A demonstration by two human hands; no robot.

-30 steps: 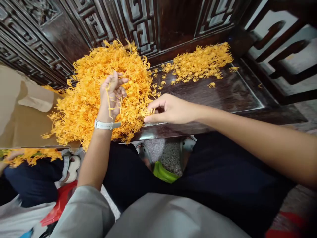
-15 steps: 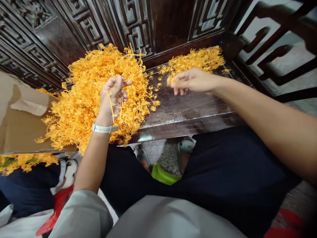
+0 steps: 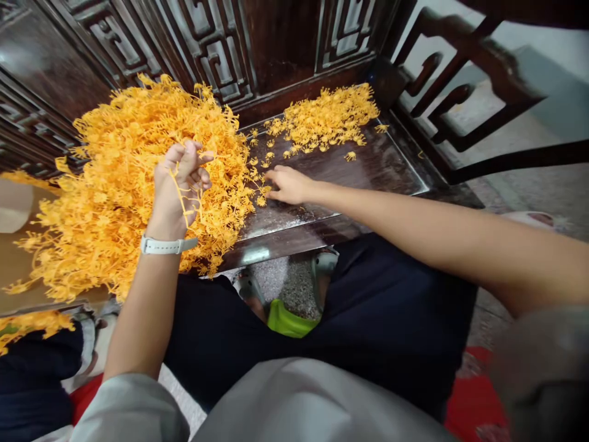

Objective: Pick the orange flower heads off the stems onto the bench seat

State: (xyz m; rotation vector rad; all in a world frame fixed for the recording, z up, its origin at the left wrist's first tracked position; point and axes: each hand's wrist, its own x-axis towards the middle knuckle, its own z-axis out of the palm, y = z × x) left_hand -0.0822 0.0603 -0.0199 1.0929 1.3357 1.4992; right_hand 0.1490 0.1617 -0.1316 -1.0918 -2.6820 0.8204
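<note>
In the head view, the right hand (image 3: 289,184) is now seen back by the edge of the big orange heap (image 3: 138,153), while half a second ago it was seen at the far pile of small orange bits (image 3: 331,116). Its thumb and first finger are held a little apart, close to some stray bits (image 3: 261,201); whether one is touched cannot be told. The left hand (image 3: 181,175) is kept in front of the heap, as before, with its fingers curled, and a thin orange stem (image 3: 181,195) is held in it and hangs down over the palm. The whole view has been turned a little, so everything is shown more to the left. The heap is made of thin, bendy, curly strands, all tangled like noodles. The small bits are shaped like tiny spiders with short legs. Both piles are held up by a bench (image 3: 322,166) that is dark, smooth and shiny like polished wood. Square, twisty shapes are cut into the dark back panel (image 3: 216,61). A pale strap (image 3: 161,245) with little holes is worn on the left wrist.
</note>
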